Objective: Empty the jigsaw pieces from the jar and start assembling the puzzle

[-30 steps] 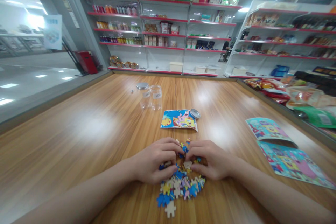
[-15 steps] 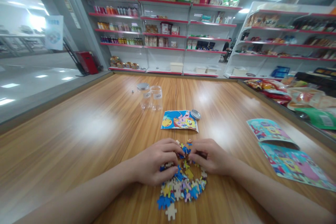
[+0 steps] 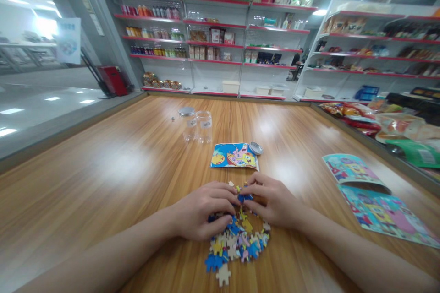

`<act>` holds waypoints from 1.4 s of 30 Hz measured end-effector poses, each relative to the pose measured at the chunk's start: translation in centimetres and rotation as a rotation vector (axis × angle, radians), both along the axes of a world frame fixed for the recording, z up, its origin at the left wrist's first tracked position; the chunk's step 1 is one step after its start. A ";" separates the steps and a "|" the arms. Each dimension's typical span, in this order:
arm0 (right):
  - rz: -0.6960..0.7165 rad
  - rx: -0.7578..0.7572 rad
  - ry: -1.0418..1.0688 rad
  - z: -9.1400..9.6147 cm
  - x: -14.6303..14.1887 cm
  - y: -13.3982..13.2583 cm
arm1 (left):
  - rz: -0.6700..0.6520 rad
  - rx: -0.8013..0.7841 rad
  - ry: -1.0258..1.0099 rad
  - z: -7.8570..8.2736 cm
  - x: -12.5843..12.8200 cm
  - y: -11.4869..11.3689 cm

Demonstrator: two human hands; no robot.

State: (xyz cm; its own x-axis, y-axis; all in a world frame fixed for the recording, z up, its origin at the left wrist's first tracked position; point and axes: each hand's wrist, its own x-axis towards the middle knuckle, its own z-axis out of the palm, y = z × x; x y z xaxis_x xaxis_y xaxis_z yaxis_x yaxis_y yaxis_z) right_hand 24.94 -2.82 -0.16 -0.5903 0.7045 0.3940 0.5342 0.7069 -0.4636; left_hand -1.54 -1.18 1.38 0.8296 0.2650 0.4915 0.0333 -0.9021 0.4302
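Observation:
A loose heap of jigsaw puzzle pieces (image 3: pixel 237 242), blue, yellow, pink and bare wood-coloured, lies on the table before me. My left hand (image 3: pixel 206 210) rests over the heap's left side, fingers bent and apart, covering some pieces. From the right, my right hand (image 3: pixel 271 199) reaches the far end of the heap, where its thumb and index finger close around a blue puzzle piece (image 3: pixel 246 198). Just beyond the hands lies a cartoon picture sheet (image 3: pixel 233 155), with a silver lid (image 3: pixel 256 148) on its right corner.
Two clear jars stand farther back: a lidded jar (image 3: pixel 189 128) and an open jar (image 3: pixel 205 128). Two more picture sheets (image 3: pixel 385 215) lie at right. Packaged snacks (image 3: pixel 360 116) sit past the table's right edge, and stocked shelves (image 3: pixel 216 23) rise behind.
My right hand has shifted slightly left and its fingers have stretched toward the blue pieces at the far end of the heap. My left hand has barely moved.

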 end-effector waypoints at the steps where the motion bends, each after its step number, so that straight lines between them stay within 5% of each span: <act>1: -0.005 -0.007 0.000 0.1 0.0 0.0 | 0.004 -0.003 -0.015 0.0 0.0 0.0; 16: 0.027 -0.068 -0.054 0.6 -0.2 -0.2 | -0.003 -0.029 -0.017 -0.1 0.0 0.1; 26: -0.081 -0.155 0.148 0.1 0.0 0.1 | -0.030 -0.020 -0.038 0.2 0.1 0.1; 32: -0.144 -0.078 0.074 0.1 -0.2 0.2 | 0.091 -0.014 -0.058 0.2 0.0 0.0; 42: -0.070 -0.028 0.011 0.3 -0.5 -0.2 | 0.113 -0.032 0.031 -0.3 0.1 0.1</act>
